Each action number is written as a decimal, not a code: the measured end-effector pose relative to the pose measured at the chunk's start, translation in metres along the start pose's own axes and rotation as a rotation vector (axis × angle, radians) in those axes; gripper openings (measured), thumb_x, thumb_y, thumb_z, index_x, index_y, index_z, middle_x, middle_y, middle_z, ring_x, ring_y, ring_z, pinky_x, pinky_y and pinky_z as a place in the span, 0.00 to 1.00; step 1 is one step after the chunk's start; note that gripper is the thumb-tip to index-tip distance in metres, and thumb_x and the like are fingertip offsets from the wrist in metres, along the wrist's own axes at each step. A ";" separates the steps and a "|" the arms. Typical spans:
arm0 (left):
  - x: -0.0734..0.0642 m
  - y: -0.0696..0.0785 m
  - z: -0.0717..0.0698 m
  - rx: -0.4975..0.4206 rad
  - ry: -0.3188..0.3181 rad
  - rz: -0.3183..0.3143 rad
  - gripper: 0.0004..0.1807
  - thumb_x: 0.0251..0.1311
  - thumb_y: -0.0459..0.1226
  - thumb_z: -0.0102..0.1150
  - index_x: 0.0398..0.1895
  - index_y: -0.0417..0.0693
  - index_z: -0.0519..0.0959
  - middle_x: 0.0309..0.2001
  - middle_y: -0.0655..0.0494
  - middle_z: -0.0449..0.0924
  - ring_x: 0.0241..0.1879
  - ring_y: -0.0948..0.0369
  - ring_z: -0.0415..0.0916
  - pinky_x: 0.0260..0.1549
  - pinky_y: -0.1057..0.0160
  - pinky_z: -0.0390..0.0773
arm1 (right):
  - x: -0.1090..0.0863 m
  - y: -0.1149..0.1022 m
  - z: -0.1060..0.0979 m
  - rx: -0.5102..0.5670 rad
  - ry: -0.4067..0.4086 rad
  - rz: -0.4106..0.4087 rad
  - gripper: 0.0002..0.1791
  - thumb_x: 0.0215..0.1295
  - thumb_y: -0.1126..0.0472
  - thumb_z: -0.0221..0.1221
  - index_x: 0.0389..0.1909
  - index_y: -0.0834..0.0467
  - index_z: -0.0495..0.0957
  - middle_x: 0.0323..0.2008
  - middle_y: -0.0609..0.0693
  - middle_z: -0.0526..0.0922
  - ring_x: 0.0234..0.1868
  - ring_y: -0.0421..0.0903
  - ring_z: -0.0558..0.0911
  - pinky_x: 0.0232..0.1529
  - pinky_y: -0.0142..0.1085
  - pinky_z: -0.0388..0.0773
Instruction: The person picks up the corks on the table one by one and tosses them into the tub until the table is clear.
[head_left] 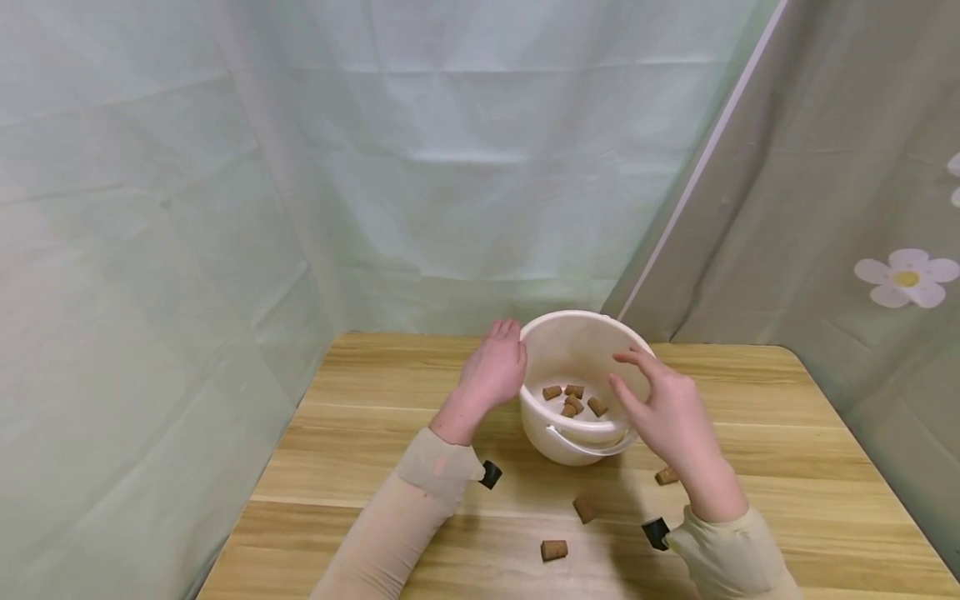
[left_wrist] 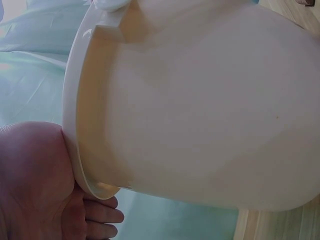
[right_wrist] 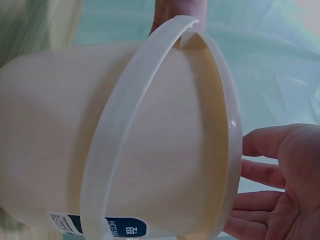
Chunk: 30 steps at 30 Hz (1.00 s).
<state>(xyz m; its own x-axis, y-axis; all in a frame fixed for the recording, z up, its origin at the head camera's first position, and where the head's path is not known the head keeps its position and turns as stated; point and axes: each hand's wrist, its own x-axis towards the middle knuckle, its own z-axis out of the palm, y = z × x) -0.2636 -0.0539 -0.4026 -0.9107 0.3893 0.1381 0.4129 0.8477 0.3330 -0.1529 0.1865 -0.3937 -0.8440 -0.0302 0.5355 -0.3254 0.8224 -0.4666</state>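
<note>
A white bucket (head_left: 577,446) stands upright on the wooden table, its handle (head_left: 592,450) hanging at the front. Several brown corks (head_left: 597,407) lie on its bottom. My left hand (head_left: 491,367) holds the bucket's left rim; in the left wrist view its fingers (left_wrist: 104,212) lie beyond the rim, and the thumb is hidden behind it. Over the right rim hovers my right hand (head_left: 667,408), thumb and fingers spread apart above the opening with nothing between them. The right wrist view shows these fingers (right_wrist: 260,200) loosely extended by the rim.
Outside the bucket, one cork (head_left: 553,550) lies near the front of the table (head_left: 375,392), a second cork (head_left: 585,509) behind it, and a third cork (head_left: 666,475) by my right forearm. Pale curtains (head_left: 480,167) hang around the table's back and sides.
</note>
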 end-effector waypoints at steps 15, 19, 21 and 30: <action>0.002 -0.004 0.001 0.010 0.010 0.015 0.30 0.87 0.40 0.35 0.81 0.28 0.60 0.81 0.35 0.60 0.82 0.43 0.52 0.81 0.51 0.51 | -0.015 0.015 -0.020 -0.002 0.062 0.058 0.16 0.73 0.58 0.69 0.56 0.61 0.87 0.61 0.67 0.84 0.08 0.33 0.55 0.18 0.36 0.66; 0.002 -0.005 0.000 0.018 0.006 0.019 0.30 0.87 0.40 0.34 0.81 0.28 0.60 0.81 0.34 0.60 0.82 0.43 0.53 0.81 0.51 0.51 | -0.021 0.021 -0.025 -0.002 0.080 0.095 0.16 0.74 0.57 0.68 0.57 0.61 0.88 0.62 0.68 0.83 0.06 0.32 0.56 0.16 0.35 0.64; 0.002 -0.006 0.000 0.013 0.005 0.014 0.30 0.87 0.40 0.34 0.81 0.28 0.60 0.81 0.34 0.60 0.82 0.42 0.53 0.81 0.50 0.51 | -0.024 0.024 -0.027 -0.014 0.086 0.104 0.17 0.74 0.56 0.68 0.57 0.62 0.87 0.62 0.67 0.83 0.06 0.32 0.58 0.17 0.34 0.65; 0.003 -0.007 -0.002 0.001 0.010 0.005 0.29 0.87 0.40 0.36 0.81 0.30 0.59 0.81 0.36 0.59 0.82 0.43 0.53 0.81 0.51 0.51 | -0.037 0.039 -0.037 -0.041 0.067 0.135 0.17 0.75 0.57 0.66 0.56 0.64 0.87 0.61 0.67 0.84 0.08 0.33 0.68 0.22 0.34 0.72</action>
<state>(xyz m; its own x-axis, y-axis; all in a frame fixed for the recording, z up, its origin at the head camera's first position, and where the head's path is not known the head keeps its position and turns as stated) -0.2690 -0.0589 -0.4029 -0.9087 0.3899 0.1488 0.4174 0.8463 0.3311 -0.1187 0.2409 -0.4054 -0.8480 0.1196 0.5164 -0.1916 0.8391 -0.5091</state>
